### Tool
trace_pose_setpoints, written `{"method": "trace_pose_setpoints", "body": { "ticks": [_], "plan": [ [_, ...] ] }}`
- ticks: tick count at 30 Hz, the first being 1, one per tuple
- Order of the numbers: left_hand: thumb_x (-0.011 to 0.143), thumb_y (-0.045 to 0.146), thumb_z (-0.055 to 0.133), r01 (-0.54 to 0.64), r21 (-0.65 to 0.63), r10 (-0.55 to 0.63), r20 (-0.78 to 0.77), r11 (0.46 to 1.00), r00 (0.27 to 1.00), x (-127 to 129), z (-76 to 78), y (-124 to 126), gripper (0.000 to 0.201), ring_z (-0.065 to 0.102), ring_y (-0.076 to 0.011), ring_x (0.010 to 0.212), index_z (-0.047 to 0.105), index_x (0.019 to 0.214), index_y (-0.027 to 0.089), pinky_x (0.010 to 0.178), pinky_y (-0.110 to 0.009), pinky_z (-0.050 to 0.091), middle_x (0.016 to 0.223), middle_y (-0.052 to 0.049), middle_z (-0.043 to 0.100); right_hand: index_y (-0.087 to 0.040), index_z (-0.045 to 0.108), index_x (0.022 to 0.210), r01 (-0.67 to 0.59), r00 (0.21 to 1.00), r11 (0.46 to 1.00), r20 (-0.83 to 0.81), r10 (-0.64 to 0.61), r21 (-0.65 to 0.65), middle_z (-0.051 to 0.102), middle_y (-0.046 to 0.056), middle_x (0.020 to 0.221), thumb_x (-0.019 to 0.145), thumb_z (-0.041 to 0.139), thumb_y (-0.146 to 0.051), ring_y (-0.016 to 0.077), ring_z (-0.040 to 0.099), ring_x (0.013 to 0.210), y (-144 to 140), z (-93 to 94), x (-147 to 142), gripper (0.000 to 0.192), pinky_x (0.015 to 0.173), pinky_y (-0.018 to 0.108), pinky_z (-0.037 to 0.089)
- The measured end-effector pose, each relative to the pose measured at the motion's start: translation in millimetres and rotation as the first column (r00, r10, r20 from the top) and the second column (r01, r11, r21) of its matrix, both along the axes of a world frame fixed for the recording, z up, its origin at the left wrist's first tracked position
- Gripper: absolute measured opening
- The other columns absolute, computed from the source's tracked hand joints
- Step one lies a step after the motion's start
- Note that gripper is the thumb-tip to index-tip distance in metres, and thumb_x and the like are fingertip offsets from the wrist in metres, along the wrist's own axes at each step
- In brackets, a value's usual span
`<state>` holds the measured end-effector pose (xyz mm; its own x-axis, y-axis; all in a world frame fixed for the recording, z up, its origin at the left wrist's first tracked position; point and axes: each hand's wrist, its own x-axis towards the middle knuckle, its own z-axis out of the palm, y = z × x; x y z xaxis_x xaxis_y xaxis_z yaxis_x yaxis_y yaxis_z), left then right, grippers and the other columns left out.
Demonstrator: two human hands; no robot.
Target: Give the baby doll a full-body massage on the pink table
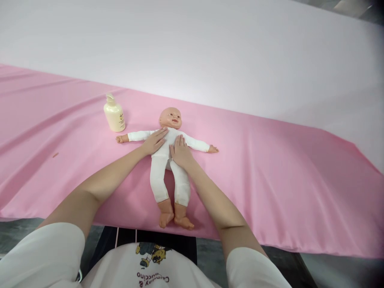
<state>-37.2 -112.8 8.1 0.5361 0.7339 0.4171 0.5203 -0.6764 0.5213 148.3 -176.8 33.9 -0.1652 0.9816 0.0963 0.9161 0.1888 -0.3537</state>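
A baby doll (159, 176) in a white bodysuit lies on its back on the pink sheet (270, 168), arms spread, feet toward me. My left hand (154, 142) rests flat on the doll's chest near its shoulder, fingers together and extended. On the doll's belly lies my right hand (181, 152), also flat. Neither hand grips anything. A cream pump bottle (114, 114) stands upright to the left of the doll's head, apart from both hands.
The pink sheet covers a long surface that runs from left to right; its front edge hangs just past the doll's feet. Behind it lies a pale white surface (210, 52). A small brown speck (55, 155) sits on the sheet at left.
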Motion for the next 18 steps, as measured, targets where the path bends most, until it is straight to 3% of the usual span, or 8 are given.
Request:
{"method": "trace_pose_setpoints", "body": {
  "ticks": [2,7,13,15,18],
  "plan": [
    [0.102,0.047,0.027,-0.031,0.0,0.031,0.016,1.0,0.999,0,-3.5,3,0.063,0.03,-0.0228,0.154,0.038,0.155,0.014,0.129,-0.044,0.022,0.164,-0.011,0.034,0.011,0.022,0.154,-0.004,0.999,1.0,0.047,0.003,0.024,0.018,0.033,0.163,0.101,0.031,-0.034,0.0439,0.021,0.154,-12,6.0,-11,0.07,0.122,0.061,0.024],
    [0.102,0.037,0.021,-0.065,0.009,0.065,0.053,0.998,0.996,-3,-14.4,12,0.059,0.034,-0.0223,0.152,0.041,0.153,0.015,0.128,-0.046,0.027,0.161,-0.01,0.039,-0.001,0.027,0.157,-0.357,0.929,0.934,0.113,0.353,0.017,0.02,0.019,0.167,0.102,0.03,-0.035,0.0317,0.017,0.158,-25,21.4,-25,0.065,0.128,0.054,0.013],
    [0.1,0.04,0.027,-0.112,0.04,0.112,-0.001,0.993,0.994,-5,-22.8,19,0.061,0.033,-0.0238,0.152,0.04,0.153,0.012,0.127,-0.044,0.027,0.161,-0.012,0.04,-0.008,0.022,0.16,-0.465,0.875,0.885,0.141,0.463,-0.023,0.011,0.017,0.169,0.104,0.033,-0.04,0.0326,0.011,0.159,-28,30.5,-22,0.066,0.127,0.059,0.011],
    [0.1,0.041,0.029,-0.137,0.054,0.139,-0.036,0.989,0.99,-6,-20.7,17,0.061,0.033,-0.0246,0.152,0.04,0.153,0.011,0.127,-0.045,0.027,0.16,-0.013,0.042,-0.017,0.029,0.159,-0.55,0.823,0.834,0.148,0.548,-0.027,0.013,0.014,0.17,0.105,0.033,-0.043,0.0319,0.011,0.159,-34,33.4,-25,0.06,0.126,0.062,0.011],
    [0.102,0.038,0.025,-0.186,0.055,0.19,-0.061,0.981,0.98,-5,-15.4,12,0.059,0.035,-0.024,0.151,0.04,0.152,0.013,0.126,-0.044,0.028,0.158,-0.011,0.045,-0.028,0.042,0.154,-0.697,0.705,0.715,0.134,0.696,-0.052,0.024,0.008,0.168,0.105,0.034,-0.043,0.0284,0.018,0.158,-44,37.6,-30,0.051,0.126,0.062,0.009]
  ]
}}
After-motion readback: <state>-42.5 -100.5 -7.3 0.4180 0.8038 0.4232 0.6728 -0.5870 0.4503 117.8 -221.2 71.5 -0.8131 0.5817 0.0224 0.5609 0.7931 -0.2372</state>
